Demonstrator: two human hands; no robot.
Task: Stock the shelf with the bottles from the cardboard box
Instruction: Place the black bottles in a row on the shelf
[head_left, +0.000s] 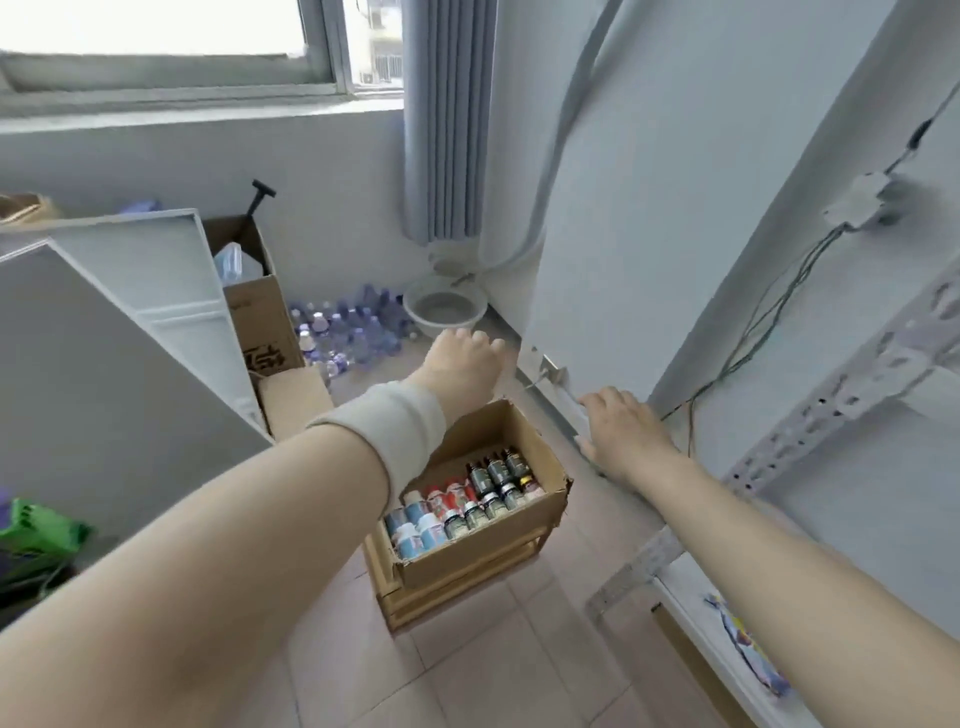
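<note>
We hold our 2 hands apart, both empty: the left hand (464, 364) hangs loosely curled above the cardboard box (480, 557), and the right hand (619, 434) spreads flat at the edge of the shelf (810, 415). The bottles (467, 500) stand packed in the box.

Plastic water bottles (353, 332) are lying beside a grey basin (411, 313). A curtain (449, 119) is hanging by the window (171, 31), and green wires (750, 335) are running down the wall (649, 208).
</note>
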